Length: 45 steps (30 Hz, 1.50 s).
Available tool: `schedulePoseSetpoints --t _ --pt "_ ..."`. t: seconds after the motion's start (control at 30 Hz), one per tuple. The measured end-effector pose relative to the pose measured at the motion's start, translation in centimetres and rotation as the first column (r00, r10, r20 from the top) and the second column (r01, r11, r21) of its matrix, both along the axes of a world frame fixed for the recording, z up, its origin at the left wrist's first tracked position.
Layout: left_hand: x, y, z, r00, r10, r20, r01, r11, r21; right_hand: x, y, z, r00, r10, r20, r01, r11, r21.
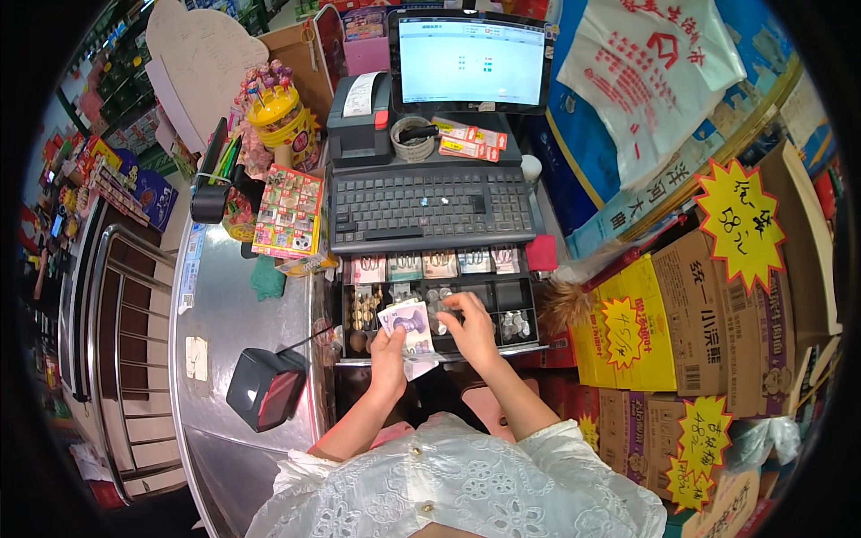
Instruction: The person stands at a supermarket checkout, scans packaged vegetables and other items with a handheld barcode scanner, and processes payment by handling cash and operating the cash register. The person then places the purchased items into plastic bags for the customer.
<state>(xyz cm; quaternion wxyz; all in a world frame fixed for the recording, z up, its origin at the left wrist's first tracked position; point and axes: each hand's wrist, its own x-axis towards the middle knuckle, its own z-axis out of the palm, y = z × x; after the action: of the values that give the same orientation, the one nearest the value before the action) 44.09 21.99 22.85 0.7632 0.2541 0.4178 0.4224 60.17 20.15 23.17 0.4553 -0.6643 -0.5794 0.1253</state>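
Observation:
An open cash drawer lies before me, below the keyboard. My left hand holds a few banknotes, a purple one on top, with a pale slip of paper under them, over the drawer's front. My right hand is at a middle compartment of silver coins, thumb and fingertips close together; whether a coin is between them cannot be told. Golden coins fill a compartment at the left, more silver coins one at the right. Banknotes under clips stand in the back row.
Behind the keyboard are a receipt printer, a round tub and a lit monitor. On the metal counter at left stand a black box-shaped scanner and a colourful carton. Cardboard cartons are stacked at right.

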Motion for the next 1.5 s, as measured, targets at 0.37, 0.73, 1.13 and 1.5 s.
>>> schedulePoseSetpoints --t 0.37,0.73,1.13,1.5 --pt "5.7 1.8 0.8 0.97 -0.196 0.143 0.219 0.962 -0.163 1.3 -4.3 1.9 0.928 0.021 -0.372 -0.112 0.968 -0.223" --pt "10.2 6.5 -0.7 0.504 0.037 -0.863 0.836 0.231 0.498 11.0 -6.4 0.6 0.804 -0.323 -0.5 0.272 0.947 -0.173" --pt "12.9 8.7 0.1 0.302 -0.405 -0.863 0.947 0.23 0.223 12.8 -6.3 1.7 0.754 -0.232 -0.614 0.175 0.973 -0.152" --pt "18.0 10.7 2.4 0.741 -0.67 0.045 0.663 0.741 0.106 13.6 -3.2 -0.5 0.855 -0.213 -0.472 0.125 0.97 -0.21"
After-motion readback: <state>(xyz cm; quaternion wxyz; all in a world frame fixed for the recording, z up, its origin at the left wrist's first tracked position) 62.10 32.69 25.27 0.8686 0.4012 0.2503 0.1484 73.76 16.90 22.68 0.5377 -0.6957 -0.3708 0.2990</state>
